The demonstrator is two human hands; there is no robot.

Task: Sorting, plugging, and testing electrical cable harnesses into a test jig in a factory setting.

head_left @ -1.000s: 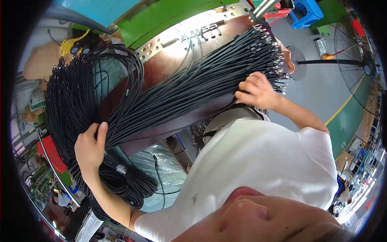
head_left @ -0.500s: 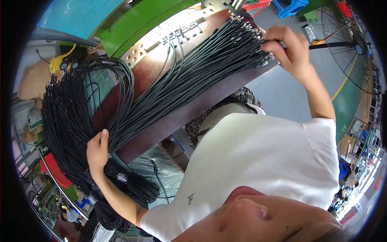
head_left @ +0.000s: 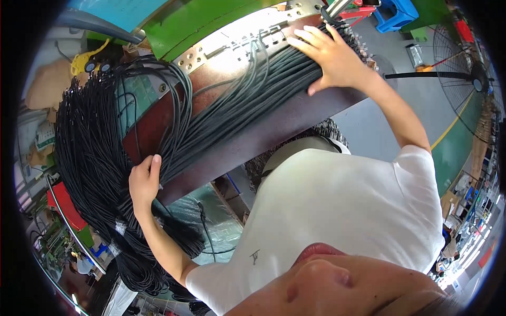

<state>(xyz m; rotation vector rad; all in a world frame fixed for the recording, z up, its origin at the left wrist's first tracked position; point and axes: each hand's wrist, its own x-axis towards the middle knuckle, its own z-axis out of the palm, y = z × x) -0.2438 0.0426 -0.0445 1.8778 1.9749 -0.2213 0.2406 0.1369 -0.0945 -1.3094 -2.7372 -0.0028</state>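
Observation:
A thick bundle of black cables [head_left: 232,113] lies slantwise along a dark reddish-brown bench [head_left: 242,154]. My right hand [head_left: 340,60] rests spread over the bundle near its far right end, thumb toward the near edge. Small metal-looking tips [head_left: 360,45] show just beyond that hand. At the left end of the bench, my left hand [head_left: 144,183] is closed on the cables, thumb pointing up; its curled fingertips are hidden. Beside it hangs a larger mass of black cables [head_left: 89,142]. A few cables run up to metal fixtures [head_left: 243,50] under a bright light.
A green machine frame [head_left: 203,23] spans the far side of the bench. To the right stand a black fan [head_left: 477,84] and a blue stool [head_left: 392,15]. Clear plastic sheeting [head_left: 219,224] lies below the bench, and a red bin [head_left: 66,203] sits at the left.
My right hand has moved left from the cable tips onto the bundle, and its bent fingers have spread out flat. The left hand stays at the cables, while the whole view has shifted slightly.

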